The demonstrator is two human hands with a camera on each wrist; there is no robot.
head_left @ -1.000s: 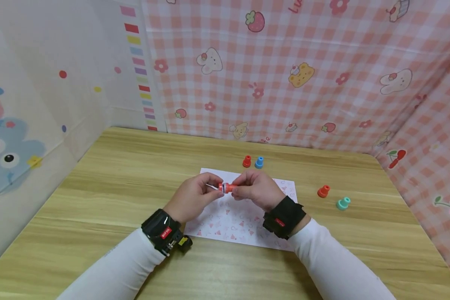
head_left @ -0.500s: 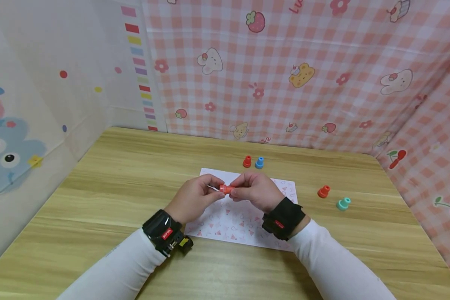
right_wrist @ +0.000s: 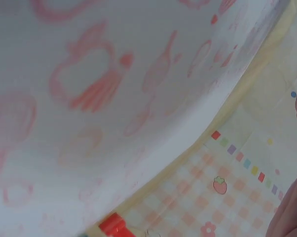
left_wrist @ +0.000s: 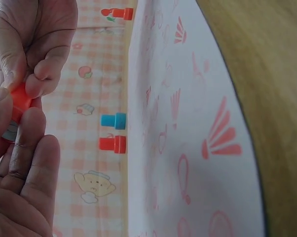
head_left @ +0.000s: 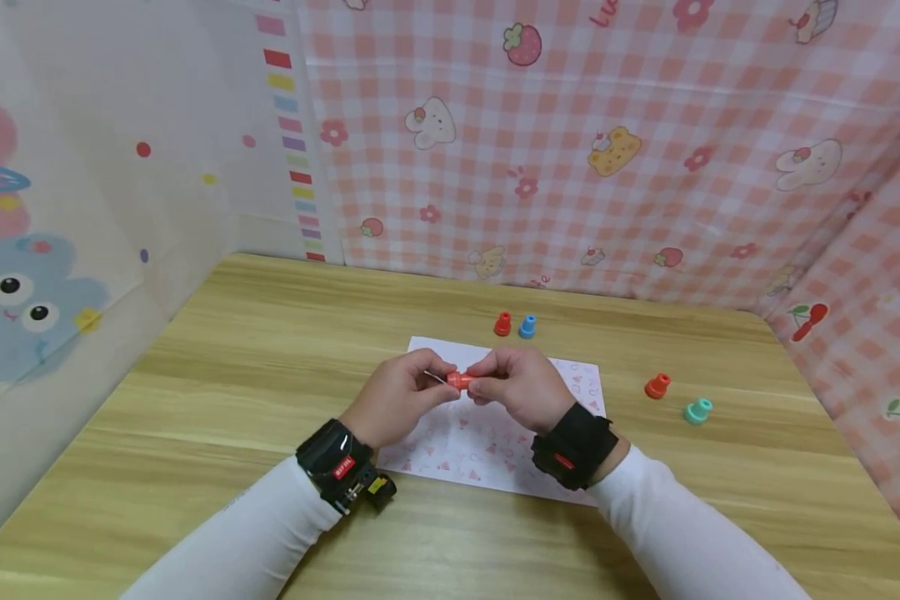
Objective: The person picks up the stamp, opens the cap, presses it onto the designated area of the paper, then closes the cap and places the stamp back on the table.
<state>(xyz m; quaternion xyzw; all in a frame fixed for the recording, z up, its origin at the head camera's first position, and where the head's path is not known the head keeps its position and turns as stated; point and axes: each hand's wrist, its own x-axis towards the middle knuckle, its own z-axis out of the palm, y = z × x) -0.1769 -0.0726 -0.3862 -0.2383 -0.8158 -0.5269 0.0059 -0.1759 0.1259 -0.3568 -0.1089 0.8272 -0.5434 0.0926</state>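
Above the paper, both hands hold one small red-orange stamp [head_left: 460,381] lying sideways between them. My left hand [head_left: 399,398] pinches its wider end between thumb and fingers. My right hand [head_left: 527,390] pinches the narrower handle end. In the left wrist view, the stamp [left_wrist: 21,101] is partly covered by fingers, and a greyish band shows near its lower end. The white sheet of paper [head_left: 457,446] beneath carries many red prints, among them shuttlecock and racket shapes. In the right wrist view only part of a hand [right_wrist: 289,212] shows at the right edge.
Behind the paper stand a red stamp [head_left: 502,324] and a blue stamp [head_left: 528,327]. To its right are an orange-red stamp [head_left: 657,386] and a teal stamp [head_left: 698,411]. A wooden table [head_left: 217,400] bears everything, with a patterned cloth [head_left: 540,167] hanging behind it.
The two parts of the stamp, with a pale and dark band between them a second ago, now sit together. Both hands keep their grip. The head view has shifted slightly left.
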